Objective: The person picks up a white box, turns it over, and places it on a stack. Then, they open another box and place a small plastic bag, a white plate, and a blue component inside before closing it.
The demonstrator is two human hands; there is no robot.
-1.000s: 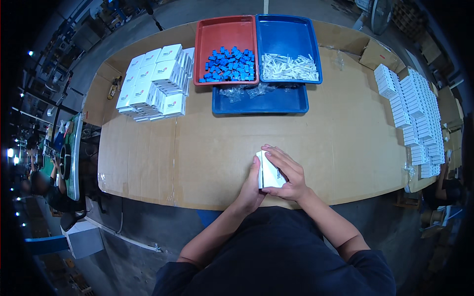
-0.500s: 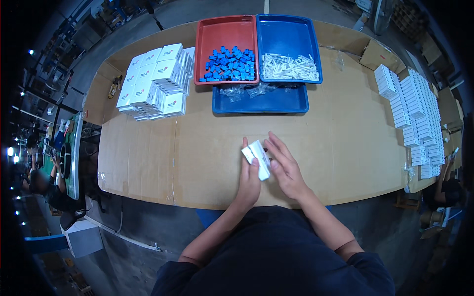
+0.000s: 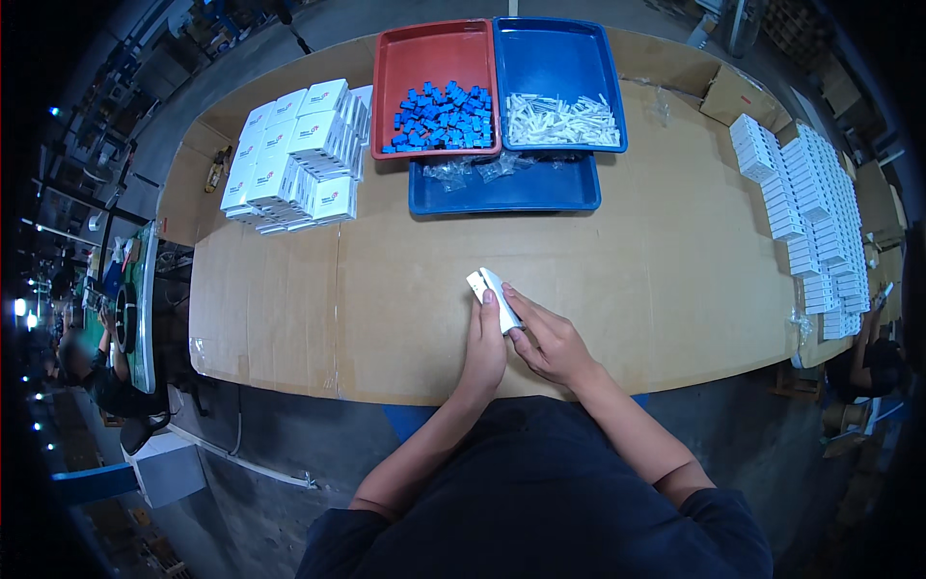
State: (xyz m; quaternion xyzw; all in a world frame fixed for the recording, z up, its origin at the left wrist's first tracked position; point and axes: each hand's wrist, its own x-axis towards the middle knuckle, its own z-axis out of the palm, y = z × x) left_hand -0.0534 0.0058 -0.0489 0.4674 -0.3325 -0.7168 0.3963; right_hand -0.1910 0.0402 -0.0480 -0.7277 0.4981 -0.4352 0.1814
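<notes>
A small white box (image 3: 497, 301) is held tilted above the near middle of the cardboard-covered table. My left hand (image 3: 487, 343) closes on its left side, the thumb lying along the near face. From the right, my right hand (image 3: 552, 345) grips the box's lower right edge with thumb and fingers. One panel or flap at the upper end stands slightly apart from the body. Whatever is inside the box is hidden.
At the back stand a red tray (image 3: 382, 96) of blue plastic parts, a blue tray (image 3: 555, 58) of white sticks, and a lower blue tray (image 3: 502, 201) with clear bags. White boxes (image 3: 280, 159) are stacked left, more small boxes (image 3: 815, 222) right. Other people work at both sides.
My right hand has come in from beside the box and now grips its right edge. The box has turned slightly, and the view has shifted a little.
</notes>
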